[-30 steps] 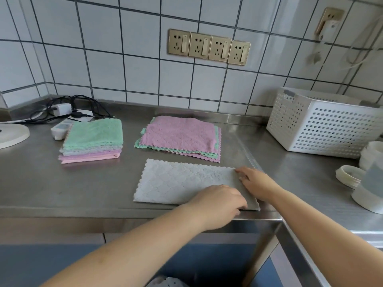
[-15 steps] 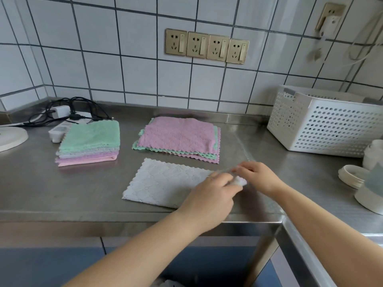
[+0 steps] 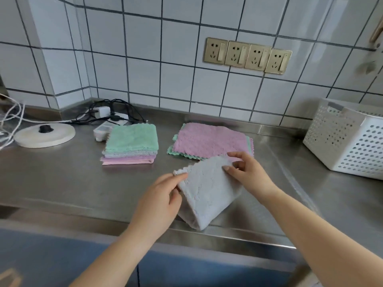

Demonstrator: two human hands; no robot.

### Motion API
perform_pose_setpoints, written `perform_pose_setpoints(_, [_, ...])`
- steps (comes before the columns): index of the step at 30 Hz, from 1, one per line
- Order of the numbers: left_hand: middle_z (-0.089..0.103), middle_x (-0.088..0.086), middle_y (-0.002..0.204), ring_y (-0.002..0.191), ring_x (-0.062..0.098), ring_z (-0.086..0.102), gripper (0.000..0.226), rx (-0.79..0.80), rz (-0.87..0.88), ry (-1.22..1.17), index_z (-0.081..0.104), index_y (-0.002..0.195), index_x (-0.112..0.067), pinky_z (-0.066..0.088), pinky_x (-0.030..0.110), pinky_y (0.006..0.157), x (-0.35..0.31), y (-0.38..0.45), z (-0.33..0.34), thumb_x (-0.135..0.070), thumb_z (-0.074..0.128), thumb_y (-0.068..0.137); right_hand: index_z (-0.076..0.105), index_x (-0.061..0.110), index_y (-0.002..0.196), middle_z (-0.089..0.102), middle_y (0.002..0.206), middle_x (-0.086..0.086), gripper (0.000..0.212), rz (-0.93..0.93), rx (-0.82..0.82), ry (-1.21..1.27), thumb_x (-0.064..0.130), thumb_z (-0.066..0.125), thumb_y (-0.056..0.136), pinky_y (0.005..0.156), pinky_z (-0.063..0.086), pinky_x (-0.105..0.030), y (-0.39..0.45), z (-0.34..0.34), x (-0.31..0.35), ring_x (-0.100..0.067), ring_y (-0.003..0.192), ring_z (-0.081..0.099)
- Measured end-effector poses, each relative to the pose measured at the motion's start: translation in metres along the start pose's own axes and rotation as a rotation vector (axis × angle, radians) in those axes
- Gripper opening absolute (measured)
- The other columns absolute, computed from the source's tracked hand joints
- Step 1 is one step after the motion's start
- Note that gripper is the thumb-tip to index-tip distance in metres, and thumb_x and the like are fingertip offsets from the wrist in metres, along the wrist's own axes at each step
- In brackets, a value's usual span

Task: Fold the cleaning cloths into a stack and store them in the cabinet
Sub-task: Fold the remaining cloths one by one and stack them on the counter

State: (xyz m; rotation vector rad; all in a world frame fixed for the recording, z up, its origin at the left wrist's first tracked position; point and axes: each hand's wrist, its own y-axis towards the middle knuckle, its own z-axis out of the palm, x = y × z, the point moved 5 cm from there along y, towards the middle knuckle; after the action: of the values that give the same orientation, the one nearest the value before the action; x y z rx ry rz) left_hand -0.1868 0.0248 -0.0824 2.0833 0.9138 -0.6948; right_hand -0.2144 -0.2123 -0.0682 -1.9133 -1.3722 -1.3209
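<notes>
Low in the centre of the head view: grey cloth (image 3: 207, 195) folded double, lifted off the steel table (image 3: 62, 183), fold hanging near the front edge. Left hand (image 3: 159, 206), grip pinching the cloth's scalloped left corner. Right hand (image 3: 248, 172), grip pinching the upper right corner between thumb and fingers. Just behind, mid-frame: flat pile of unfolded cloths (image 3: 209, 139), pink on top. Left of that, apart from it: folded stack (image 3: 130, 146), green on top, pink at the bottom. Right edge: white perforated basket (image 3: 348, 141). Upper left of the table: round white base (image 3: 44, 134), tangled cables (image 3: 112, 112).
</notes>
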Motion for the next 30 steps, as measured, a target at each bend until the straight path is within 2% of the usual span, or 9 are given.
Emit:
perform_pose_setpoints(3, [0.044, -0.017, 0.131, 0.091, 0.007, 0.058, 0.049, 0.040, -0.048, 0.201, 0.046, 0.135, -0.033, 0.047, 0.025, 0.083, 0.019, -0.001, -0.011, -0.018, 0.052, 0.089, 0.048, 0.027, 0.121, 0.056, 0.078, 0.007, 0.039, -0.024, 0.013, -0.160, 0.026, 0.066, 0.086, 0.061, 0.038, -0.015, 0.018, 0.032, 0.005, -0.004, 0.068, 0.051])
perform_pose_setpoints(6, [0.038, -0.011, 0.139, 0.118, 0.016, 0.048, 0.058, 0.127, -0.095, 0.396, 0.032, 0.142, -0.031, 0.036, 0.026, 0.100, 0.035, 0.001, -0.009, -0.032, 0.053, 0.088, 0.044, 0.026, 0.128, 0.057, 0.087, 0.006, 0.045, -0.028, 0.066, -0.283, 0.029, 0.063, 0.088, 0.070, 0.039, -0.021, 0.031, 0.057, 0.002, -0.007, 0.077, 0.054])
perform_pose_setpoints(9, [0.037, -0.009, 0.141, 0.124, 0.018, 0.046, 0.062, 0.163, -0.119, 0.522, 0.028, 0.143, -0.031, 0.024, 0.031, 0.108, 0.041, 0.004, -0.007, -0.042, 0.051, 0.087, 0.043, 0.028, 0.129, 0.060, 0.097, 0.003, 0.043, -0.021, 0.075, -0.415, 0.032, 0.060, 0.089, 0.077, 0.038, -0.024, 0.036, 0.067, -0.003, -0.013, 0.089, 0.056])
perform_pose_setpoints(14, [0.036, -0.006, 0.141, 0.137, 0.019, 0.030, 0.059, 0.198, -0.116, 0.607, 0.037, 0.137, -0.029, 0.012, 0.048, 0.116, 0.050, 0.007, -0.005, -0.053, 0.045, 0.083, 0.043, 0.029, 0.128, 0.059, 0.096, 0.004, 0.042, -0.026, 0.077, -0.501, 0.032, 0.058, 0.089, 0.073, 0.037, -0.024, 0.038, 0.071, 0.000, -0.013, 0.087, 0.054])
perform_pose_setpoints(17, [0.037, 0.005, 0.147, 0.144, 0.027, 0.017, 0.055, 0.159, 0.008, 0.608, 0.050, 0.127, -0.023, 0.014, 0.056, 0.111, 0.050, 0.005, -0.005, -0.043, 0.048, 0.076, 0.042, 0.027, 0.130, 0.057, 0.095, 0.005, 0.043, -0.055, 0.089, -0.555, 0.030, 0.058, 0.090, 0.073, 0.037, -0.024, 0.035, 0.074, 0.004, -0.011, 0.085, 0.053])
perform_pose_setpoints(21, [0.032, 0.000, 0.152, 0.144, 0.017, 0.016, 0.060, 0.263, 0.343, 0.472, 0.044, 0.137, -0.021, 0.011, 0.041, 0.116, 0.024, 0.007, 0.008, -0.030, 0.030, 0.079, 0.042, 0.025, 0.131, 0.055, 0.094, 0.004, 0.043, -0.073, 0.113, -0.595, 0.028, 0.056, 0.091, 0.073, 0.039, -0.025, 0.034, 0.075, 0.008, -0.013, 0.084, 0.053])
perform_pose_setpoints(24, [0.020, -0.006, 0.156, 0.145, 0.009, 0.008, 0.059, 0.428, 0.389, 0.376, 0.030, 0.145, -0.027, -0.002, 0.023, 0.117, 0.014, 0.008, 0.021, -0.022, 0.025, 0.087, 0.043, 0.024, 0.130, 0.055, 0.093, 0.004, 0.042, -0.072, 0.110, -0.611, 0.028, 0.056, 0.091, 0.071, 0.040, -0.025, 0.034, 0.075, 0.010, -0.013, 0.083, 0.053])
perform_pose_setpoints(27, [0.014, -0.009, 0.158, 0.145, 0.009, 0.004, 0.059, 0.518, 0.360, 0.423, 0.024, 0.146, -0.035, -0.003, 0.028, 0.116, 0.017, 0.007, 0.032, -0.013, 0.035, 0.092, 0.045, 0.023, 0.129, 0.056, 0.092, 0.004, 0.040, -0.073, 0.098, -0.615, 0.028, 0.056, 0.091, 0.071, 0.040, -0.025, 0.032, 0.076, 0.009, -0.013, 0.083, 0.053])
perform_pose_setpoints(30, [0.009, -0.010, 0.158, 0.145, 0.009, 0.000, 0.057, 0.558, 0.358, 0.483, 0.018, 0.147, -0.036, -0.003, 0.034, 0.119, 0.021, 0.004, 0.034, -0.024, 0.029, 0.092, 0.047, 0.023, 0.129, 0.059, 0.097, 0.002, 0.039, -0.058, 0.105, -0.608, 0.027, 0.056, 0.091, 0.073, 0.042, -0.025, 0.033, 0.076, 0.009, -0.013, 0.085, 0.054])
